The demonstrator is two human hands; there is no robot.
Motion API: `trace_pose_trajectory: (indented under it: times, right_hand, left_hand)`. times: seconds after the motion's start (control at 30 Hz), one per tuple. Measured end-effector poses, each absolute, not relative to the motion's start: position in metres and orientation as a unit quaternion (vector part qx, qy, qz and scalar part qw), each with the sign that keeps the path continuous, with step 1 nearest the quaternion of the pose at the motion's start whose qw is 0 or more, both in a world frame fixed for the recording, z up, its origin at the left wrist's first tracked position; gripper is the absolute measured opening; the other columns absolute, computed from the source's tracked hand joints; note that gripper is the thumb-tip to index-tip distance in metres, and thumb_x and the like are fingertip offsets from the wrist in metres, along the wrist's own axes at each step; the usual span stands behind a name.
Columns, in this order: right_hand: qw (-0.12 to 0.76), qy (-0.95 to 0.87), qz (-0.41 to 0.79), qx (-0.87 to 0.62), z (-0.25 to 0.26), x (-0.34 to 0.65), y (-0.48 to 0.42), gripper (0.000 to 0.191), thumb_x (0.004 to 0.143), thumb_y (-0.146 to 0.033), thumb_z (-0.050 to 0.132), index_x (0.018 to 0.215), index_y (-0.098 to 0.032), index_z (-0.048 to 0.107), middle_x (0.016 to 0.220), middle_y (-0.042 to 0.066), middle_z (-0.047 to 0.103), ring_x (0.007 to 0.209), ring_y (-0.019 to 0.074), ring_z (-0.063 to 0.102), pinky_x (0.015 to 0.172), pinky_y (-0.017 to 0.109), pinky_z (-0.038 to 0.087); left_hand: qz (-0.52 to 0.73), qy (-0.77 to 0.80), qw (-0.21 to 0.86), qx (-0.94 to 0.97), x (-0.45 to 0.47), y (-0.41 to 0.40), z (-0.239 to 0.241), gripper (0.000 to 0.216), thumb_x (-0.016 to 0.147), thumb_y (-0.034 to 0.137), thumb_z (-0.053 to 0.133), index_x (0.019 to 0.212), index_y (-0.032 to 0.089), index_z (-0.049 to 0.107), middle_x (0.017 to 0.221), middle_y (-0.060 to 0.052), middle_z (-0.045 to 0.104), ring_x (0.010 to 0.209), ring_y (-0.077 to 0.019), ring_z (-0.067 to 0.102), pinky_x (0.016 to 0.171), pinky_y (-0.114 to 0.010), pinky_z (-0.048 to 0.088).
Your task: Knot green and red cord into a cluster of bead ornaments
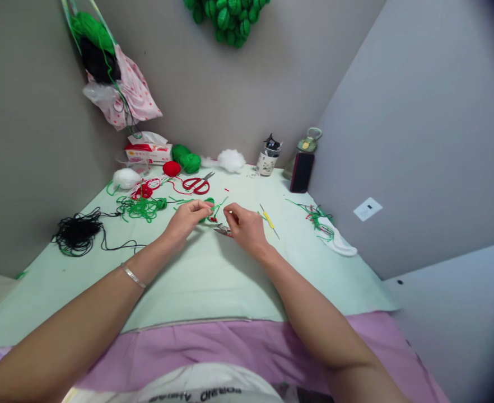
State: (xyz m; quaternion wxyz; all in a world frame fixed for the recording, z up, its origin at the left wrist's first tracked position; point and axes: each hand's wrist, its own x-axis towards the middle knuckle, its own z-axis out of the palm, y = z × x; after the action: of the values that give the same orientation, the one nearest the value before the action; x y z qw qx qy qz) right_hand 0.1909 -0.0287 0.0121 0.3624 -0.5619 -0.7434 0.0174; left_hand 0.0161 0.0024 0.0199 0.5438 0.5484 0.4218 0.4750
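Fingers [200,209] pinch green yarn [218,207] in left hand [186,218], press together in right hand [249,226], table [213,280] open to near edge.

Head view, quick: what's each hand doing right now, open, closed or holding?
Left hand: closed, pinching green yarn.
Right hand: closed in a pinch; whether it holds anything cannot be told.

We take this for a handcraft corner, whether at home or in a small studio we cannot tell: smooth grey walls [247,95] meet behind a worktop [196,280] spread with pale green cloth. We see a tangled black yarn heap [79,232], a thin green yarn strand [217,207], red-handled metal scissors [202,180] and a slim yellow-handled hook [269,219], with a red-and-white cardboard tissue box [148,154] adding an everyday touch.
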Motion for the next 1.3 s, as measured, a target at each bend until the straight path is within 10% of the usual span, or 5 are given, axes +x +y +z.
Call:
trace_pose_trajectory:
  times: [0.77, 1.3]
  right_hand:
    - [0.469, -0.674, 0.184, -0.54, 0.018, 0.192, -0.026, 0.017, 0.087, -0.032, 0.058, 0.088, -0.021, 0.071, 0.053, -0.006, 0.047, 0.05, 0.0099, 0.039, 0.056, 0.024, 0.03]
    - [0.578, -0.549, 0.407, -0.446, 0.037, 0.194, -0.026, 0.023, 0.072, -0.04, 0.074, 0.071, -0.019, 0.067, 0.06, -0.003, 0.052, 0.056, 0.0099, 0.041, 0.052, 0.025, 0.032]
  left_hand:
    - [0.451, 0.31, 0.662, 0.512, 0.009, 0.0, 0.032, 0.017, 0.086, 0.033, 0.063, 0.095, 0.019, 0.06, 0.052, 0.007, 0.046, 0.05, -0.0082, 0.042, 0.052, -0.02, 0.032]
    - [0.326, 0.379, 0.555, 0.665, 0.015, -0.004, 0.026, 0.028, 0.078, 0.036, 0.061, 0.096, 0.019, 0.074, 0.092, -0.006, 0.076, 0.063, -0.0144, 0.057, 0.053, -0.026, 0.033]
